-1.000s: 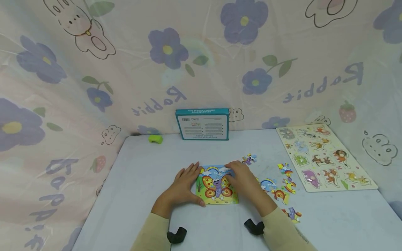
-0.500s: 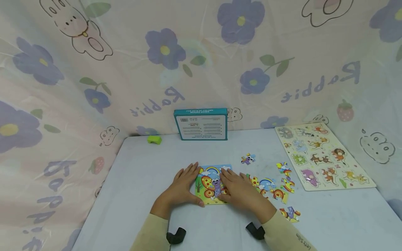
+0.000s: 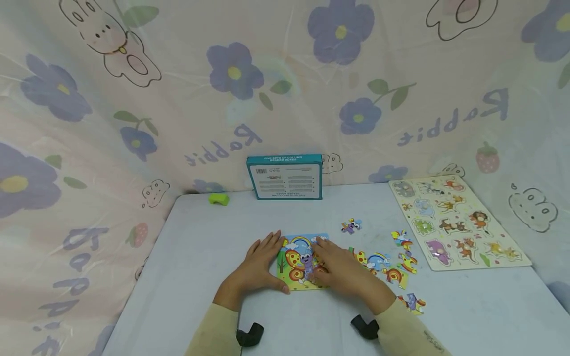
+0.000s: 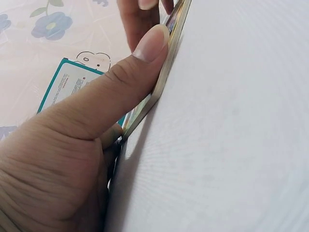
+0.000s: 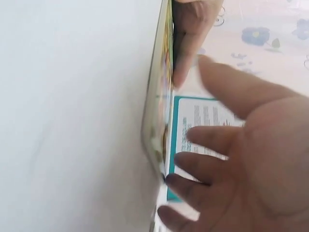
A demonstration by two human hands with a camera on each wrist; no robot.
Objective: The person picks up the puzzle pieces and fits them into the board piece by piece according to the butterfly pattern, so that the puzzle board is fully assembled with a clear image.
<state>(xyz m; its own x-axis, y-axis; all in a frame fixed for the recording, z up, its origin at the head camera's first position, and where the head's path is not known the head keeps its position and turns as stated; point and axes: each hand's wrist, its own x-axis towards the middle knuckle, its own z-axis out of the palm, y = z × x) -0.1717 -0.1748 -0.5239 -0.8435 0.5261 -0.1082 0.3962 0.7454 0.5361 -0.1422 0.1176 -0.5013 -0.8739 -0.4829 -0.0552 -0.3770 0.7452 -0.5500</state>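
Note:
A small square butterfly jigsaw puzzle (image 3: pixel 294 257) lies flat on the table, with a rainbow and a tree in its picture. Along its left edge rests my left hand (image 3: pixel 258 269), fingers stretched forward and thumb at the near left corner; the left wrist view shows the thumb (image 4: pixel 153 44) lying on the board's rim. My right hand (image 3: pixel 340 269) is over the puzzle's right part and hides the right wing. In the right wrist view its fingers (image 5: pixel 212 140) are spread and loosely bent, with nothing gripped between them.
Several loose jigsaw pieces (image 3: pixel 395 277) lie to the right of the right hand, and one piece (image 3: pixel 352 226) sits behind it. An animal peg board (image 3: pixel 487 252) is at the far right. A teal-edged box (image 3: pixel 288 183) and a green block (image 3: pixel 218 199) stand at the back.
My right hand has shifted from the puzzle's top right corner towards me, spread over its right side, then bent its fingers slightly. The left hand has stayed in place.

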